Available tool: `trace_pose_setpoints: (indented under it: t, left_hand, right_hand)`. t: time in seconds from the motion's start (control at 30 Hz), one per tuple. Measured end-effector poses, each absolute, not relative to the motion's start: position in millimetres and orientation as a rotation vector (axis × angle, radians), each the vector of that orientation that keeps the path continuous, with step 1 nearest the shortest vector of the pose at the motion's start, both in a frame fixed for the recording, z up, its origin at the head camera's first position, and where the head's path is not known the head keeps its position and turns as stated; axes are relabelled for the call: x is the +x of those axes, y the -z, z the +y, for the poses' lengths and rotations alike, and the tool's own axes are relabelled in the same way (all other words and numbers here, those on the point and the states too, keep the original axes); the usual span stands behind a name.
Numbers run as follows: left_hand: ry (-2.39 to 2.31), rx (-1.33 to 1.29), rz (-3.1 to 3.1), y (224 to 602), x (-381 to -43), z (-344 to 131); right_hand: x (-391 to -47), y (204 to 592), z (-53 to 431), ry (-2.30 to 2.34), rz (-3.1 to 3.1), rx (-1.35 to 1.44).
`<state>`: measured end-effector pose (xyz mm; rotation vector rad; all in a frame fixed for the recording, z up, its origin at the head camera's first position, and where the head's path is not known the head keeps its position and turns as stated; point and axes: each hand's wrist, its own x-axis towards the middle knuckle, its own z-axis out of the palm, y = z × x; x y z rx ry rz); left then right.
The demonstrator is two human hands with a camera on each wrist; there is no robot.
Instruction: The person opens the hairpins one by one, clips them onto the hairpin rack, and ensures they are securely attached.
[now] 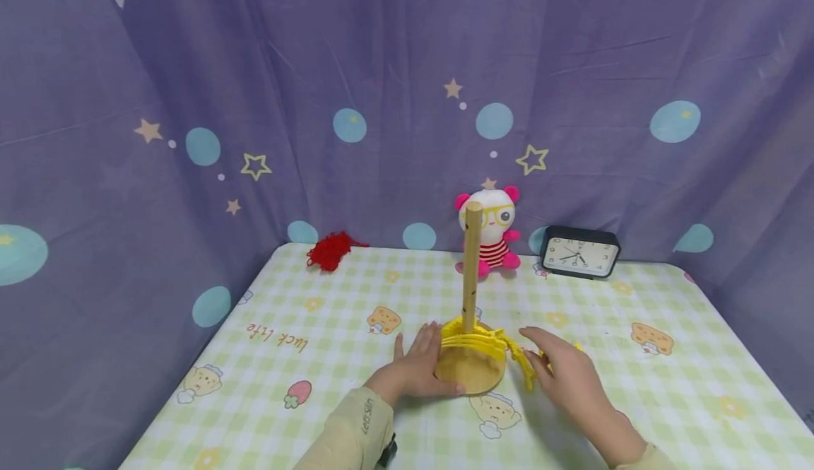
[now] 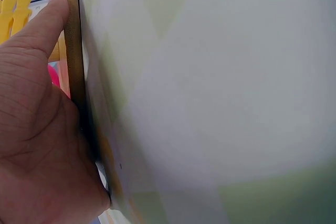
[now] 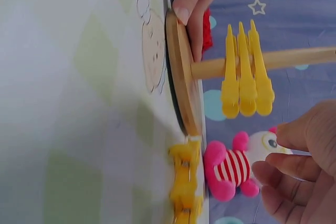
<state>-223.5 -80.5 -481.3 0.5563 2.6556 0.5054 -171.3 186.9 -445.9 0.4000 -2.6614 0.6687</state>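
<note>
A round wooden base point(image 1: 470, 374) with an upright wooden post point(image 1: 471, 272) stands on the table. Three yellow curved plastic pieces point(image 3: 245, 77) sit side by side around the post, with rounded ends on the near side. My left hand point(image 1: 416, 367) holds the base at its left, thumb on the front rim and fingers along the far side. To the right of the base hovers my right hand point(image 1: 569, 371), fingers bent and apart from the thumb, nothing between them. Beside the base lie more yellow pieces point(image 3: 185, 182), partly hidden by the right hand in the head view.
Behind the post sits a white and pink stuffed panda point(image 1: 498, 226). A black clock point(image 1: 580, 252) stands at the back right, and a bundle of red yarn point(image 1: 330, 251) lies at the back left. The checked tablecloth point(image 1: 305, 399) has printed figures; a purple curtain point(image 1: 381, 67) hangs behind.
</note>
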Motion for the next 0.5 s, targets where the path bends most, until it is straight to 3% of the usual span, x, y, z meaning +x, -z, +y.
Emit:
trace_pose_setpoints:
  t: [0.2, 0.5]
  left_hand:
    - [-0.543, 0.547, 2.647, 491.9, -227.1, -81.6]
    - [-0.515, 0.549, 2.643, 478.3, -221.9, -81.0]
  right_hand:
    - [-166.9, 446.9, 205.9, -0.675, -2.788, 0.305]
    - [-162.9, 449.9, 232.4, -0.675, -2.929, 0.152]
